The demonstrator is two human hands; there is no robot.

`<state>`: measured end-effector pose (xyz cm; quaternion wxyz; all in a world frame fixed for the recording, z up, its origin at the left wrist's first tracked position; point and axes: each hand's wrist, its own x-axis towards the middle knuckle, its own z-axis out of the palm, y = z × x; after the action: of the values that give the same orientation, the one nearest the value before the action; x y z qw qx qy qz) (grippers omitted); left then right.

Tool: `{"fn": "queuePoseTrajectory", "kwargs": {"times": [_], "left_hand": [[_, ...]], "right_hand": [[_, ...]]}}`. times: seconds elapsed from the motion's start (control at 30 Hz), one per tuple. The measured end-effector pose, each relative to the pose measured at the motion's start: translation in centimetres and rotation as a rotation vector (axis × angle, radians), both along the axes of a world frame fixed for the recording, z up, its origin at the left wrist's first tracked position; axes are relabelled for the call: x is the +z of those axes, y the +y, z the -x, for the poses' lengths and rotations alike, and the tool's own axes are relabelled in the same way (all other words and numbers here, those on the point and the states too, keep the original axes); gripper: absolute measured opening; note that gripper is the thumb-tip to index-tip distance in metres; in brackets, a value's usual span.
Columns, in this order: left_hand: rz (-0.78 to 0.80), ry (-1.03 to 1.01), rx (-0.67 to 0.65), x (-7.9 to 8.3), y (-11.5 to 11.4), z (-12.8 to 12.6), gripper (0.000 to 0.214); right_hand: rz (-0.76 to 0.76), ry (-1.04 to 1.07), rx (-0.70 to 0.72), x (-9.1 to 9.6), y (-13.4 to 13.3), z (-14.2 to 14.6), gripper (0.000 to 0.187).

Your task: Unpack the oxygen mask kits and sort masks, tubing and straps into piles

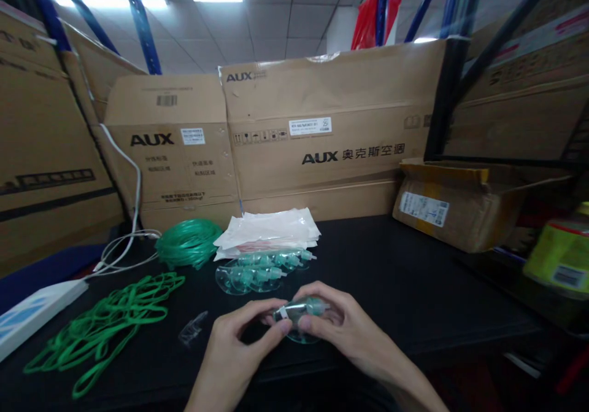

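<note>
Both hands hold one clear green oxygen mask (299, 309) just above the black table, near its front edge. My left hand (248, 338) pinches the mask's left end, by a small white piece, between thumb and fingers. Around the right end, close to the pale connector, my right hand (340, 317) is closed. Parts of the mask are hidden behind my fingers. Beyond the hands lie several similar masks (251, 275) in two overlapping rows. A few small clear plastic pieces (193, 328) rest left of my left hand.
White flat packets (269, 231) are stacked behind the masks. To their left sit coiled green tubing (188, 241) and tangled green elastic straps (110, 323). A white power strip (39, 314) lies far left. An opened cardboard box (442, 209) and a yellow-green bottle (561, 249) stand right.
</note>
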<state>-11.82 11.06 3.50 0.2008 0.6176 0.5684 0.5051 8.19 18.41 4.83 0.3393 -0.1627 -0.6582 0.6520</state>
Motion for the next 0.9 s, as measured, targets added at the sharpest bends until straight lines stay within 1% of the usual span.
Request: {"fn": "queuePoseTrajectory", "kwargs": {"times": [0.07,0.17,0.3,0.4,0.6,0.73,0.83,0.9], "left_hand": [[-0.03,0.036,-0.007,-0.1,0.0,-0.2,0.026],[-0.047,0.053,0.0,-0.2,-0.1,-0.3,0.026],[0.021,0.054,-0.032,0.2,-0.3,-0.3,0.026],[0.054,0.048,-0.031,0.7,-0.4,-0.4,0.025],[0.092,-0.06,-0.05,1.0,-0.5,-0.3,0.025],[0.091,-0.112,-0.025,1.2,-0.5,-0.6,0.022],[0.068,-0.202,0.0,1.3,-0.2,-0.8,0.024],[0.053,-0.285,0.026,1.3,0.0,-0.9,0.027]], "right_hand": [[-0.029,-0.009,-0.027,-0.4,-0.4,-0.4,0.025],[-0.094,-0.043,-0.089,-0.5,-0.7,-0.6,0.023],[-0.148,-0.07,-0.143,-0.5,-0.8,-0.7,0.023],[-0.151,-0.079,-0.152,-0.6,-0.8,-0.8,0.025],[-0.144,-0.055,-0.144,-0.4,-1.1,-0.8,0.024],[-0.166,-0.058,-0.155,-0.6,-1.0,-0.7,0.026],[-0.22,-0.048,-0.192,-0.9,-1.0,-0.5,0.029],[-0.291,-0.029,-0.235,-1.1,-1.0,-0.4,0.031]]}}
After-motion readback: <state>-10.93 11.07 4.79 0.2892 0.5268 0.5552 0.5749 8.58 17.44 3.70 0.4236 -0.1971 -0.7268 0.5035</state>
